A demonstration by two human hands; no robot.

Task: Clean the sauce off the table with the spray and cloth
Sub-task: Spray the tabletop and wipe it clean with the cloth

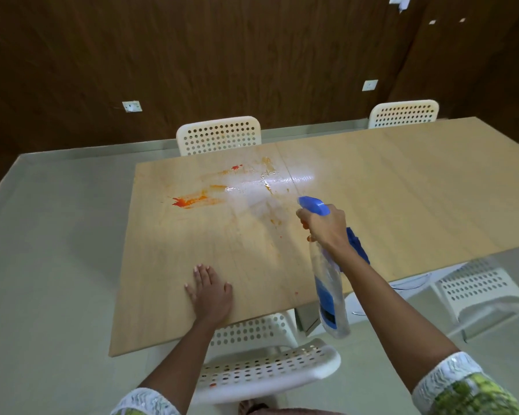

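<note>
Orange-red sauce (192, 200) is smeared across the far left part of the light wooden table (402, 187), with a wet shiny patch (270, 181) beside it. My right hand (327, 226) grips the neck of a clear spray bottle (330, 295) with a blue nozzle (313, 204) that points at the smear. A blue cloth (358, 245) lies on the table just behind my right wrist, partly hidden. My left hand (210, 292) rests flat on the table near its front edge, fingers straight.
White perforated chairs stand around the table: one directly in front of me (267, 369), two at the far side (219, 134) (403, 113), one at the right (477, 289). A dark wooden wall (192, 55) rises behind. The floor is pale.
</note>
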